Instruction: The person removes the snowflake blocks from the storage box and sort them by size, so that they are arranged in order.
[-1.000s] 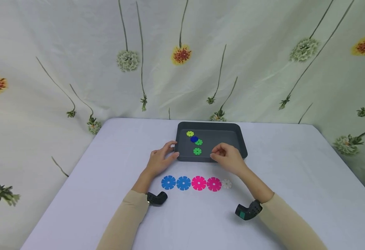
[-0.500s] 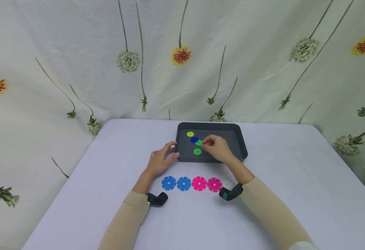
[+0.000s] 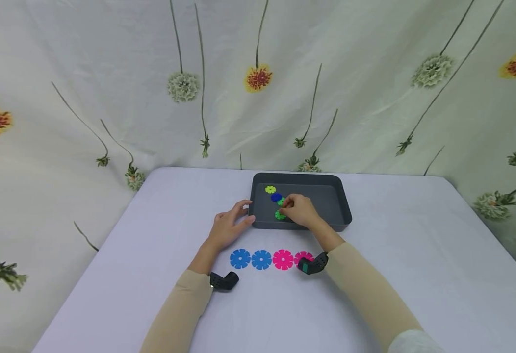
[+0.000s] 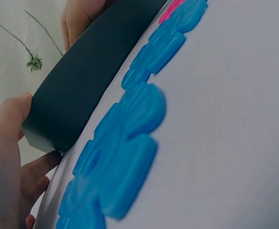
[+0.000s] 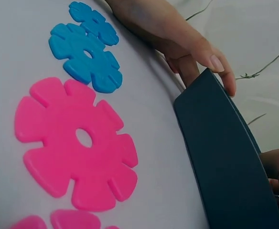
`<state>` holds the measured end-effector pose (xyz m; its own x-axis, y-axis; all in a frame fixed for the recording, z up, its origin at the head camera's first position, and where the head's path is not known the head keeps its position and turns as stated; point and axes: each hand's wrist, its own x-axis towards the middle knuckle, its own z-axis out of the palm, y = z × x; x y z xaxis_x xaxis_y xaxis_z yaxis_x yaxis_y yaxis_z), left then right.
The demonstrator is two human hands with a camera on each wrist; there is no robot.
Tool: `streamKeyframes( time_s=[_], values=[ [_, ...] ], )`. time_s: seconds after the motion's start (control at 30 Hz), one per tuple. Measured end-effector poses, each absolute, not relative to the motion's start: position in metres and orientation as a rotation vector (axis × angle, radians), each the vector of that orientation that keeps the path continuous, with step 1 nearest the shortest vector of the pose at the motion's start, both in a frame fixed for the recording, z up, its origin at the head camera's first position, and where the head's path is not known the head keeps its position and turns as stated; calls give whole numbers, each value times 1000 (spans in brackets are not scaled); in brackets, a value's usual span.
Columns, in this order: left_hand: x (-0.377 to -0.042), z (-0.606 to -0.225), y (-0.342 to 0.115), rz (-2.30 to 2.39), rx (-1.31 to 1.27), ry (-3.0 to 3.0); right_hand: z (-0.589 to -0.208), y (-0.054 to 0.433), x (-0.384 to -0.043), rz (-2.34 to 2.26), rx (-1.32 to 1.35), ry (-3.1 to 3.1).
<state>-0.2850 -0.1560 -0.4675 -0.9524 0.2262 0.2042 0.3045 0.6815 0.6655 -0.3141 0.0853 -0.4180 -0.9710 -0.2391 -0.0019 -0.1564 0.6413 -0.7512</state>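
Observation:
My left hand [image 3: 227,227] holds the left end of the dark grey tray [image 3: 322,206], thumb on the rim and fingers against its outer side. My right hand [image 3: 299,211] reaches into the tray with its fingertips over a green slotted plastic disc [image 3: 278,215] near the front wall; I cannot tell whether they pinch it. Partly behind those fingers lies another green disc [image 3: 280,202], against a dark blue disc [image 3: 276,197]. A yellow disc [image 3: 270,189] lies farther back. In the right wrist view, the tray wall [image 5: 220,152] hides most of the right fingers.
In front of the tray, two larger blue discs [image 3: 240,259] and two pink discs [image 3: 283,260] lie in a row on the white cloth [image 3: 161,220]. The right wrist camera [image 3: 313,264] overlaps the second pink disc. A flower-print curtain [image 3: 364,98] hangs behind the table.
My right hand has moved left and deeper into the tray, then down to the front green disc. Its wrist now covers the white disc at the row's right end. The left hand stays put.

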Motion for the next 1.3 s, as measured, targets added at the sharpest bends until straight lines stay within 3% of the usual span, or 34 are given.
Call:
streamKeyframes(
  time_s=[0.43,1.3],
  values=[
    [-285,-465,-153,-1121,-454,-2793,-421,83,-318,-1084,-211,2773],
    [-285,-468,-157,-1094,-441,-2781,-421,82,-312,-1299,-323,2764]
  ],
)
